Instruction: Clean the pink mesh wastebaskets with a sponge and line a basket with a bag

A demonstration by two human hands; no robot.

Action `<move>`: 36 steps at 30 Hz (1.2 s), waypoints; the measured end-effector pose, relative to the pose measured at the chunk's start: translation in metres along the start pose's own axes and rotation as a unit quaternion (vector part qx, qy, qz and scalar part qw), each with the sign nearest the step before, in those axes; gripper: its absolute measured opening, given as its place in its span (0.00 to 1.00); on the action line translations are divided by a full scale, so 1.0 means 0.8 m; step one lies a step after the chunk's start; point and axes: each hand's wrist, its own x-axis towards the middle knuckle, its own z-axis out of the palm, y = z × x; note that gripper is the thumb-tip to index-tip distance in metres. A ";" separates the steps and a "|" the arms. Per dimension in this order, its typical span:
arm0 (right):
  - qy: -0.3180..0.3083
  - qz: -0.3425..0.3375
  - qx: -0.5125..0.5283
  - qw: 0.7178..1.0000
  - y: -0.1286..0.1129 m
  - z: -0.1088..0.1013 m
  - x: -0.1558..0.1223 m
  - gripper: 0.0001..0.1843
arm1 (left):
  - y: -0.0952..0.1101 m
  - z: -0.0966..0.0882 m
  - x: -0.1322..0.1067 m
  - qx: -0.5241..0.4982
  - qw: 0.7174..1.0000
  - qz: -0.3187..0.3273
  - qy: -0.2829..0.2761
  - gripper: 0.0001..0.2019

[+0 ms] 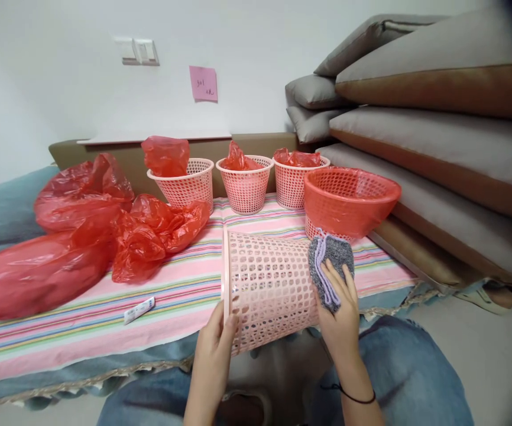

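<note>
A pink perforated plastic wastebasket [274, 284] lies on its side in front of me, rim to the left and base to the right. My left hand [215, 343] grips its rim, thumb on the outer wall. In my right hand [340, 307] is a folded grey cloth with a lilac edge [333, 260], pressed against the basket's base end. Just behind the cloth stands a basket lined with a red plastic bag [349, 201], the bag folded over its rim.
Three pink baskets [185, 186] with red bags stuffed in stand along the back. Loose red plastic bags [74, 236] spread over the left side of the striped cloth [185, 296], near a small white packet [139, 310]. Grey-brown cushions [437, 136] are piled at right.
</note>
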 end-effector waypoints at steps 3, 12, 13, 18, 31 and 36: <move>0.005 -0.007 0.013 1.000 0.008 -0.003 -0.003 0.23 | 0.026 0.019 0.018 -0.018 0.998 0.030 0.046 0.27; -0.092 -0.083 0.014 0.992 -0.078 0.008 -0.013 0.28 | 0.023 0.027 0.004 -0.004 0.999 0.017 0.040 0.25; -0.120 -0.107 0.031 0.986 -0.101 0.012 -0.018 0.30 | 0.022 0.027 0.001 -0.001 0.998 0.029 0.047 0.25; -0.156 -0.128 0.099 0.974 -0.161 0.019 -0.035 0.32 | 0.017 0.025 -0.011 0.023 0.995 0.049 0.084 0.31; 0.025 0.061 0.012 0.998 0.001 -0.014 0.007 0.22 | -0.006 0.034 -0.031 -0.102 0.991 -0.033 0.079 0.32; -0.010 0.023 -0.029 0.999 -0.050 -0.003 0.000 0.23 | -0.007 0.030 -0.030 -0.120 0.990 -0.063 0.030 0.33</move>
